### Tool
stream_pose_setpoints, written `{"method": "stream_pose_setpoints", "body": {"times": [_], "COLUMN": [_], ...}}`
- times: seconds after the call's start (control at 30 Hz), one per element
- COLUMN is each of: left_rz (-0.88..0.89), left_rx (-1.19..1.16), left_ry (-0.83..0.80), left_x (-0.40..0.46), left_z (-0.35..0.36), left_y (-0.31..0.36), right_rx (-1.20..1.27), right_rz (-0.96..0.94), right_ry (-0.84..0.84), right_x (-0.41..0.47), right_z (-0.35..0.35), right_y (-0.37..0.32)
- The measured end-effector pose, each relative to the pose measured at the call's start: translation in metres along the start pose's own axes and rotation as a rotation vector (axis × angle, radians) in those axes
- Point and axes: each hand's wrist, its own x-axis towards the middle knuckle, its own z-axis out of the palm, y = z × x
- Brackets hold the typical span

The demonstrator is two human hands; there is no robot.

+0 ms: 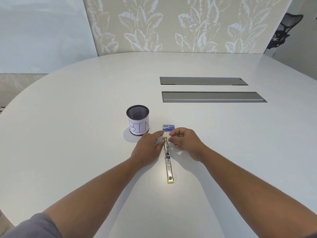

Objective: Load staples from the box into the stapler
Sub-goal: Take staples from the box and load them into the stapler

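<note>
Lying flat and opened out between the two hands, the stapler [167, 158] runs lengthwise from the fingertips back toward the person, its metal magazine at the far end and its yellow-tipped end nearest the body. The left hand [148, 148] rests on the table [85, 100] against the stapler's left side, fingers straight and relaxed, their tips beside the magazine's far end. The right hand [186, 143] sits just right of the same end with fingers curled, thumb and forefinger drawn together close to the magazine; whether they pinch a strip of staples is too small to tell. Just beyond both sets of fingertips, touching neither that can be seen, lies the small blue box [168, 128]. Farther out, beyond and left of the left hand, stands a black mesh cup [137, 120] wrapped in white paper lettered "BIN", upright. Well beyond the right hand, two long grey panels [205, 89] are set into the tabletop. A leaf-patterned wall [171, 24] rises behind the table, and a black mesh chair [283, 30] shows at far right.
</note>
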Motion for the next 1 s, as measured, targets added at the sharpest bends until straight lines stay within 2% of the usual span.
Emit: {"method": "stream_pose_setpoints", "body": {"times": [0.13,0.27,0.43,0.6,0.73,0.87,1.0], "left_rz": [0.016,0.147,0.177,0.145,0.093,0.099,0.081], "left_rx": [-0.038,0.029,0.088,0.099,0.012,-0.019,-0.020], "left_ry": [0.044,-0.001,0.002,-0.028,0.025,0.036,0.025], "left_x": [-0.004,-0.003,-0.002,0.000,-0.003,-0.003,-0.003], "left_z": [-0.002,-0.006,-0.006,-0.002,0.002,0.003,0.002], "left_y": [0.003,0.010,0.010,0.004,-0.002,-0.004,-0.003], "right_rx": [0.045,0.068,0.085,-0.091,-0.302,-0.459,-0.493], "right_rz": [0.033,0.039,-0.061,-0.231,-0.378,-0.414,-0.440], "right_ry": [0.005,0.026,0.007,0.016,0.028,0.005,0.031], "right_x": [0.001,0.004,0.015,0.039,0.058,0.068,0.067], "right_z": [-0.001,-0.001,0.007,0.032,0.058,0.075,0.077], "right_y": [0.000,-0.002,-0.023,-0.063,-0.081,-0.082,-0.077]}}
